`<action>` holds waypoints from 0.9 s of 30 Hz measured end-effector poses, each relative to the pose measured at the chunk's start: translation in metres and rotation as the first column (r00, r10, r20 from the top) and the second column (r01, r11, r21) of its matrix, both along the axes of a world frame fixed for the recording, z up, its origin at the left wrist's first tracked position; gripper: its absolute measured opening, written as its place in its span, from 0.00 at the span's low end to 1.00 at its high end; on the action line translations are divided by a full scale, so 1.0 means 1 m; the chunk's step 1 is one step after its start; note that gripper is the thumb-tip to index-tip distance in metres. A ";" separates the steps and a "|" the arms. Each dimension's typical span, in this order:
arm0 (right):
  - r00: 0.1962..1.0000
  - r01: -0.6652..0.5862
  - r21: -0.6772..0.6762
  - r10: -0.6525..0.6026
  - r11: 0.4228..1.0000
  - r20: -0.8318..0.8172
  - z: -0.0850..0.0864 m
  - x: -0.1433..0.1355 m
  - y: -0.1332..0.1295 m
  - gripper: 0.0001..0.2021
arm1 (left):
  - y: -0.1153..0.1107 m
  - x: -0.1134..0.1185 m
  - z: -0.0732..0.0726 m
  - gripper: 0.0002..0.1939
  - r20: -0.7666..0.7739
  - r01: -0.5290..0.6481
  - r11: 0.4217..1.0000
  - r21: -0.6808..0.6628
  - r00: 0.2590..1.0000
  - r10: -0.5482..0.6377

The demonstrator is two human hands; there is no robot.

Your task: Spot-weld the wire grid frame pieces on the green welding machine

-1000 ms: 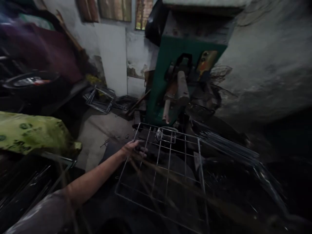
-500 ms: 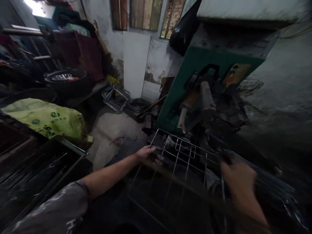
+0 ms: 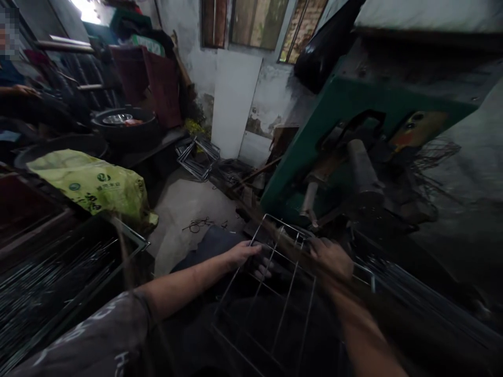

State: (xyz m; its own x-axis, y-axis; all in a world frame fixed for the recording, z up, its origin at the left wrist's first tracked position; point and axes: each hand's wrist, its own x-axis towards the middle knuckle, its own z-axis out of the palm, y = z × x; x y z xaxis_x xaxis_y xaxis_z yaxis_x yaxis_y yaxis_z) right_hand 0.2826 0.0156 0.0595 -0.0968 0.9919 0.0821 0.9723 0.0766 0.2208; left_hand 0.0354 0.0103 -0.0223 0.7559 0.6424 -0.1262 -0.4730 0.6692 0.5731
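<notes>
Both hands' fingers grasp the wire rack [image 3: 275, 293] before the green machine [image 3: 314, 136], yellow-green sack [image 3: 94, 183] leftward.

I see a wire grid rack [image 3: 275, 293] made of thin, bright metal rods: an outer rectangular frame with long parallel bars running away from me and a few cross bars. It lies roughly flat, tilted a little, its far edge close under the front of the green machine [image 3: 310, 157] and its near part stretching toward me over dark ground. A small raised wire loop stands at the far edge. My left hand [image 3: 245, 256] closes around the far left corner of the frame. My right hand [image 3: 332, 256], blurred, rests on the far right part of it; I cannot tell whether it grasps a rod.
</notes>
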 end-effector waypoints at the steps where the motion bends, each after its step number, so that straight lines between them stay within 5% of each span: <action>1: 1.000 -0.003 -0.004 0.003 1.000 0.009 -0.001 0.000 0.000 0.14 | -0.001 0.000 0.000 0.27 0.002 0.000 1.000 0.003 1.000 0.000; 12: 0.976 -0.218 0.232 0.207 0.948 0.068 -0.006 0.014 0.002 0.10 | -0.003 0.003 -0.010 0.28 0.039 -0.045 0.998 0.051 0.998 0.043; 27: 0.977 -0.211 0.300 0.196 0.930 0.081 0.014 0.030 0.014 0.09 | 0.012 0.021 0.019 0.28 0.052 -0.039 0.994 0.106 0.998 0.034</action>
State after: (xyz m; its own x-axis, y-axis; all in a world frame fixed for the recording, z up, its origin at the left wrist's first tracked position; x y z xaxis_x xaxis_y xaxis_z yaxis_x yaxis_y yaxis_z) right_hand 0.3128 0.0295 0.0732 -0.3054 0.8784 0.3677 0.9305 0.1931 0.3114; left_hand 0.0566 0.0227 -0.0035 0.7352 0.6776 -0.0184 -0.5258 0.5872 0.6154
